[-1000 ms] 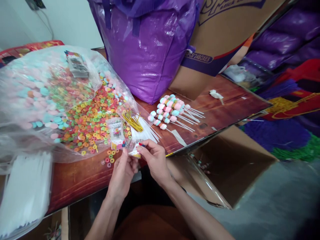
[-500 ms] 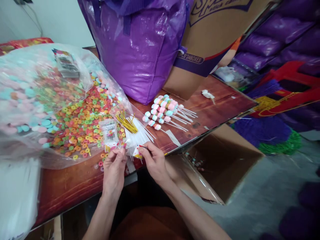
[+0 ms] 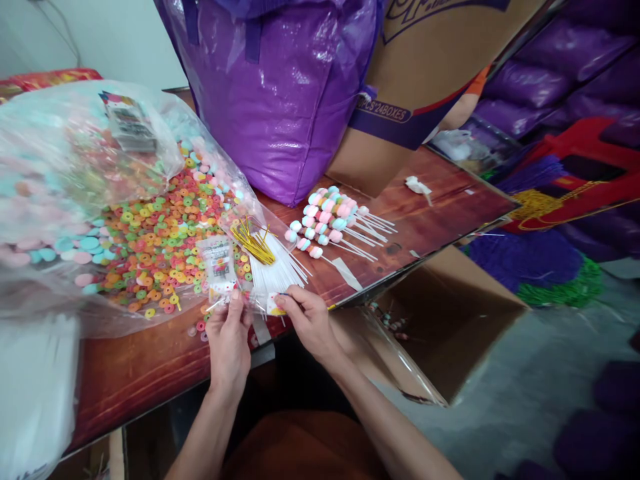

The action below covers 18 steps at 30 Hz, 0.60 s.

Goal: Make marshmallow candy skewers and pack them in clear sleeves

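In front of me both hands pinch a small clear plastic bag (image 3: 273,305) with a white and yellow printed end, held over the table edge. My right hand (image 3: 311,323) grips the printed end between thumb and fingers. My left hand (image 3: 229,337), thumb up, closes on its other side; the film between them is hard to make out. Just beyond lie a stack of printed clear bags (image 3: 218,261), white sticks (image 3: 279,272) and gold twist ties (image 3: 254,243). Skewered marshmallow candies (image 3: 327,217) lie in rows to the right.
Loose ring gummies (image 3: 170,233) and marshmallows (image 3: 47,227) fill a large clear plastic bag at left. A purple bag (image 3: 270,100) and a cardboard carton (image 3: 395,93) stand at the back. Below the table's right edge, an open box (image 3: 450,313) contains a few skewers.
My left fingertips have shifted slightly left and up toward the stack of printed bags. The right hand stays nearly in place, and the printed end between its fingers has turned a little.
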Each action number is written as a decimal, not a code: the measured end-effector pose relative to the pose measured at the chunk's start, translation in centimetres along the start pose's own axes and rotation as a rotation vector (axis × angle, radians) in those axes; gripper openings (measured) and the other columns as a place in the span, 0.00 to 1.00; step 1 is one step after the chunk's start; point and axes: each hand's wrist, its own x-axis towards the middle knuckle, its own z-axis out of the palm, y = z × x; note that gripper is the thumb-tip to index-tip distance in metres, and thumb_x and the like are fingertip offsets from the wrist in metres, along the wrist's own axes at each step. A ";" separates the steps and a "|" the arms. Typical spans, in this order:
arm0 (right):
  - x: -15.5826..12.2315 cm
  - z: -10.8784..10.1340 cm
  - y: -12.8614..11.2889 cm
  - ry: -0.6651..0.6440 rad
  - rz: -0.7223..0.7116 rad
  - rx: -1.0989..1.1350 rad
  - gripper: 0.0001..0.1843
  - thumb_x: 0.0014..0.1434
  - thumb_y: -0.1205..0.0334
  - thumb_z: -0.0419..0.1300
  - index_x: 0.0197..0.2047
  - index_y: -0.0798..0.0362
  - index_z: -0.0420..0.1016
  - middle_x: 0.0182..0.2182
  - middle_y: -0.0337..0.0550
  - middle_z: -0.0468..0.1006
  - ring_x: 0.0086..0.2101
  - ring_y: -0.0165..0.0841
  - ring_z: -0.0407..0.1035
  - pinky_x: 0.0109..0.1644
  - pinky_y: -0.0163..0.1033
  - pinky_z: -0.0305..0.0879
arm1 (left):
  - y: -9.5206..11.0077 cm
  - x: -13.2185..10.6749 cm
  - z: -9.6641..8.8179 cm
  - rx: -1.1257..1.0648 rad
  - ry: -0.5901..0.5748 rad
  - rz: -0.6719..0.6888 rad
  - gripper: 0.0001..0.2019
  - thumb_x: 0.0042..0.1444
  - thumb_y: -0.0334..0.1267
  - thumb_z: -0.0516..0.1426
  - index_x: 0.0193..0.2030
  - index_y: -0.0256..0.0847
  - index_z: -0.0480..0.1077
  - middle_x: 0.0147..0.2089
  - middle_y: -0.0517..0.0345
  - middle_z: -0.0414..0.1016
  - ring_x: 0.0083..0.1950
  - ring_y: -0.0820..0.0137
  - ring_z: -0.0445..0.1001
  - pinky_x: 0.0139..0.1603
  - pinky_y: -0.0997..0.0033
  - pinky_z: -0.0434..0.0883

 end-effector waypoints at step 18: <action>0.6 -0.9 0.8 0.080 0.068 -0.008 0.25 0.67 0.50 0.53 0.21 0.50 0.56 0.20 0.32 0.54 0.23 0.27 0.51 0.27 0.34 0.50 | 0.4 -0.1 0.6 -0.120 0.032 0.046 0.17 0.35 0.38 0.75 0.27 0.38 0.72 0.29 0.65 0.74 0.29 0.80 0.70 0.28 0.81 0.67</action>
